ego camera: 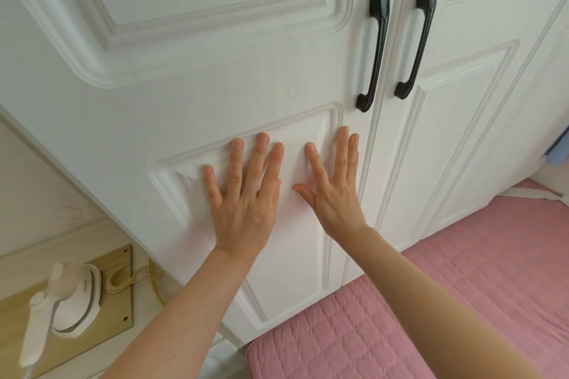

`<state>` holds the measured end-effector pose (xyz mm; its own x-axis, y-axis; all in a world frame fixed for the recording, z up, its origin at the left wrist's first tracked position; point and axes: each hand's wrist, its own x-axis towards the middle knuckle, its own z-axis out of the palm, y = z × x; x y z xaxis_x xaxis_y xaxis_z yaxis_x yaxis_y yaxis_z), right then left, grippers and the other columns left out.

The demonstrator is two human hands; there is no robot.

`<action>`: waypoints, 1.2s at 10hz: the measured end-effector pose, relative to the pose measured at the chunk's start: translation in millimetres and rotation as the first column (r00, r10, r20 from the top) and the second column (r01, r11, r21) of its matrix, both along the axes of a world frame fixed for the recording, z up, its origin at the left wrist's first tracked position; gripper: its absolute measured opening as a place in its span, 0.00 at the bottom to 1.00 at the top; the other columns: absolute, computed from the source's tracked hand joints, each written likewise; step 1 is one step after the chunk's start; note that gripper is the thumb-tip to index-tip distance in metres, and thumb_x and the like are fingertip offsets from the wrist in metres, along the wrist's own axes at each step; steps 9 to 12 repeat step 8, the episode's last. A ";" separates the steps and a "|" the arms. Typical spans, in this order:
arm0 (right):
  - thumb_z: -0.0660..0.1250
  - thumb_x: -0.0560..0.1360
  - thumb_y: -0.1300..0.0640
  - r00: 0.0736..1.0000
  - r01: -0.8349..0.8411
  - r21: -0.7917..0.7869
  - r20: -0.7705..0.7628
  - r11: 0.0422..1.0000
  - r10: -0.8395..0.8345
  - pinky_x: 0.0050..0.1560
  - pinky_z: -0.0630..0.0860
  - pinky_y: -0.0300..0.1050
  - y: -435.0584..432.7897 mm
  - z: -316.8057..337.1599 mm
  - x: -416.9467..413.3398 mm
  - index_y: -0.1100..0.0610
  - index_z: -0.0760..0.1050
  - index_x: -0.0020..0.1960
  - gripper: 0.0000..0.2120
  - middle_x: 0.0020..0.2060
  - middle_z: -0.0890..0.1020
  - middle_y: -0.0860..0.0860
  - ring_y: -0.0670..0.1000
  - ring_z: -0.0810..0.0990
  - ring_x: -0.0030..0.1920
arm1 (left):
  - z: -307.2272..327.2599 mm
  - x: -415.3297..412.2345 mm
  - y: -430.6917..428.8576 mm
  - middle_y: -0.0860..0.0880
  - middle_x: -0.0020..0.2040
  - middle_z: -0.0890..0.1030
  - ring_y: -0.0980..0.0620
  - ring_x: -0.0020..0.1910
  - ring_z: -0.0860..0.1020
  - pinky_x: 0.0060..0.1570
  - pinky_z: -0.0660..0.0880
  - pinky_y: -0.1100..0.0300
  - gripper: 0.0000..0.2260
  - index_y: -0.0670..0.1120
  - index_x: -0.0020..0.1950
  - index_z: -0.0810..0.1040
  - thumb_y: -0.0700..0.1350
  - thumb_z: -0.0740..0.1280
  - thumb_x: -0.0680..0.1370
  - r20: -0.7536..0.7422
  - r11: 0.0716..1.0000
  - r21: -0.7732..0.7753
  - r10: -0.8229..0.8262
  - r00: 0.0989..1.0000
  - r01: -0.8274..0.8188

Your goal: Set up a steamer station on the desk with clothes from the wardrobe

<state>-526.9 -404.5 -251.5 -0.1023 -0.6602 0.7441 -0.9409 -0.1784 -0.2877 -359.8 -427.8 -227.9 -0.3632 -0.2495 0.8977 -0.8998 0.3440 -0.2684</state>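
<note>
On the desk [123,311], white steamer [74,301], lettering unreadable

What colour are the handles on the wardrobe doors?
Black; both handles show clearly against the white doors in the head view.

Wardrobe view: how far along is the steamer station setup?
Done: the steamer sits on the wooden desk, lower left. In hand: left hand and right hand press flat on the left wardrobe door, fingers straight, neither on the black handles; both doors look shut. Left: open the wardrobe, take clothes out, carry them to the desk. No clothes are visible yet.
</note>
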 end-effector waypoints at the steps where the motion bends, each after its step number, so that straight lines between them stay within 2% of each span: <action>1: 0.55 0.78 0.39 1.000 -0.020 -0.012 -0.004 1.000 0.020 0.73 0.43 0.66 -7.3 -5.3 -2.3 0.41 0.36 0.76 0.35 0.74 0.30 0.55 0.68 0.37 0.74 | -0.1 -0.6 -1.3 0.50 0.76 0.62 0.45 0.77 0.53 0.71 0.51 0.37 0.23 0.51 0.76 0.63 0.51 0.61 0.81 0.001 1.000 0.000 0.006 1.000 -0.006; 2: 0.51 0.78 0.37 1.000 -0.019 -0.017 -0.016 1.000 0.019 0.73 0.43 0.67 -9.1 -6.9 -2.7 0.42 0.36 0.76 0.34 0.74 0.30 0.55 0.69 0.38 0.74 | 0.8 -1.2 -0.4 0.50 0.76 0.62 0.45 0.77 0.54 0.70 0.52 0.37 0.23 0.51 0.76 0.63 0.51 0.61 0.81 0.002 1.000 0.008 0.013 1.000 -0.013; 3: 0.57 0.78 0.40 0.999 0.002 0.000 -0.036 1.000 -0.002 0.73 0.45 0.66 -3.7 -1.5 -1.6 0.44 0.37 0.77 0.37 0.75 0.38 0.63 0.70 0.41 0.74 | 5.1 -0.5 3.8 0.51 0.76 0.63 0.45 0.76 0.57 0.70 0.54 0.37 0.23 0.51 0.76 0.63 0.50 0.61 0.81 0.015 0.999 0.034 0.016 1.000 -0.017; 4: 0.62 0.78 0.42 0.996 0.070 0.029 -0.061 0.997 -0.068 0.73 0.50 0.65 6.5 6.0 1.4 0.49 0.45 0.77 0.36 0.74 0.47 0.68 0.69 0.44 0.74 | 10.8 2.4 10.6 0.51 0.76 0.61 0.45 0.76 0.57 0.71 0.53 0.38 0.23 0.51 0.77 0.61 0.49 0.61 0.82 0.036 0.998 0.068 0.009 0.999 -0.011; 5: 0.63 0.78 0.44 0.990 0.115 0.077 -0.089 0.990 -0.108 0.73 0.55 0.64 19.7 12.5 4.7 0.51 0.50 0.76 0.34 0.74 0.49 0.68 0.68 0.45 0.75 | 16.3 10.5 20.2 0.50 0.78 0.58 0.45 0.77 0.56 0.72 0.51 0.38 0.25 0.49 0.78 0.58 0.47 0.60 0.82 0.101 0.991 0.134 -0.013 0.995 -0.001; 6: 0.66 0.77 0.48 0.989 0.127 0.129 -0.092 0.984 -0.115 0.72 0.58 0.63 35.9 21.7 6.0 0.49 0.49 0.77 0.36 0.76 0.46 0.64 0.66 0.46 0.76 | 22.0 23.1 28.7 0.49 0.79 0.54 0.45 0.78 0.53 0.73 0.51 0.38 0.29 0.48 0.79 0.55 0.40 0.62 0.80 0.169 0.980 0.197 -0.038 0.985 0.004; 7: 0.65 0.77 0.49 0.994 0.111 0.247 -0.037 0.963 -0.105 0.73 0.56 0.60 55.0 27.4 12.9 0.48 0.44 0.78 0.38 0.77 0.42 0.59 0.63 0.45 0.76 | 24.9 35.4 40.7 0.49 0.79 0.52 0.45 0.78 0.50 0.73 0.50 0.39 0.30 0.46 0.79 0.54 0.37 0.59 0.78 0.181 0.958 0.285 -0.070 0.981 0.015; 8: 0.60 0.79 0.47 0.992 0.126 0.375 -0.067 0.918 -0.109 0.73 0.56 0.60 76.8 22.7 23.8 0.51 0.39 0.78 0.37 0.77 0.45 0.56 0.62 0.45 0.76 | 18.4 50.7 62.5 0.48 0.79 0.52 0.46 0.78 0.47 0.73 0.49 0.39 0.31 0.44 0.78 0.56 0.37 0.60 0.75 0.198 0.921 0.388 -0.051 0.979 -0.031; 12: 0.60 0.79 0.47 0.992 0.126 0.375 -0.067 0.918 -0.109 0.73 0.56 0.60 76.8 22.7 23.8 0.51 0.39 0.78 0.37 0.77 0.45 0.56 0.62 0.45 0.76 | 18.4 50.7 62.5 0.48 0.79 0.52 0.46 0.78 0.47 0.73 0.49 0.39 0.31 0.44 0.78 0.56 0.37 0.60 0.75 0.198 0.921 0.388 -0.051 0.979 -0.031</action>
